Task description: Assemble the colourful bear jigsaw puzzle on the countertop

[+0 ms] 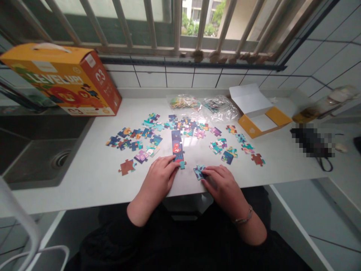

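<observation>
"LEVEL UP!" box (60, 84), right hand (223, 182) closed on puzzle piece (198, 172), left hand (160, 174) on strip (177, 142), grip unclear

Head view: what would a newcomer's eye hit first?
Probably the big orange box at the back left, by the sink. Next, the bright puzzle pieces scattered across the middle of the white counter. Then the hands at the near edge: the left hand touching an upright-running strip, the right hand at a teal piece.
</observation>
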`<state>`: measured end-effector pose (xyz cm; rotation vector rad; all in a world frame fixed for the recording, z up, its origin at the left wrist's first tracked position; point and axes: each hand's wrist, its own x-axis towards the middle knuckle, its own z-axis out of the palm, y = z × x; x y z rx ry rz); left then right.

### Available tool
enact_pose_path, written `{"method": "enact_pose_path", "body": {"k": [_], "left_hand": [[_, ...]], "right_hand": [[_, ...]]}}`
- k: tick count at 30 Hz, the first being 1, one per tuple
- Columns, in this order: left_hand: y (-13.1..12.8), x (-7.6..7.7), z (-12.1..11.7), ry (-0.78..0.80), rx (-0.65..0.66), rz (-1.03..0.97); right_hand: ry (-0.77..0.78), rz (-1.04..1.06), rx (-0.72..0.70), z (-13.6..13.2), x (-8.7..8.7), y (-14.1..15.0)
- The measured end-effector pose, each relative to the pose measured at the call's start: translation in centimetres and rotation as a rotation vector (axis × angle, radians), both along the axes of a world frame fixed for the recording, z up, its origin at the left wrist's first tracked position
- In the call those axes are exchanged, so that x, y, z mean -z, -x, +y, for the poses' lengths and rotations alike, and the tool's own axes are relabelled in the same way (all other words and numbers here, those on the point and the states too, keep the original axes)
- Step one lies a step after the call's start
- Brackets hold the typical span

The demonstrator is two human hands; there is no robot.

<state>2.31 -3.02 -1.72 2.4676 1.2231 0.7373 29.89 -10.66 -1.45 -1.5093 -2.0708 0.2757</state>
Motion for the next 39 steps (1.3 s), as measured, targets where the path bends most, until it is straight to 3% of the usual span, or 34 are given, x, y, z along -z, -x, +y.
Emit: {"method": "enact_pose_path", "body": {"k": [3, 9, 22, 29, 39], "left_hand": [[0.0, -0.2, 0.0, -0.004, 0.002, 0.01], [0.0, -0.2, -0.1, 0.033, 0.035, -0.007], [0.0, -0.1, 0.0, 0.02, 0.065, 0.024], [0.1, -0.2, -0.1, 0.015, 0.064, 0.04], [0.0, 0.0, -0.1, 0.027, 0.062, 0.031]], "right_hand": [[0.01, 0.084, -0.137, 0.8, -0.3, -0.3], [-0.036, 0.116, 0.003, 1.0, -0.3, -0.2], [-0.016, 0.054, -0.221, 2.8, 0.0, 0.6], [-0.024, 0.059, -0.15, 3.4, 0.1, 1.4], [-0.028, 0.09, -0.155, 3.1, 0.4, 1.0]]}}
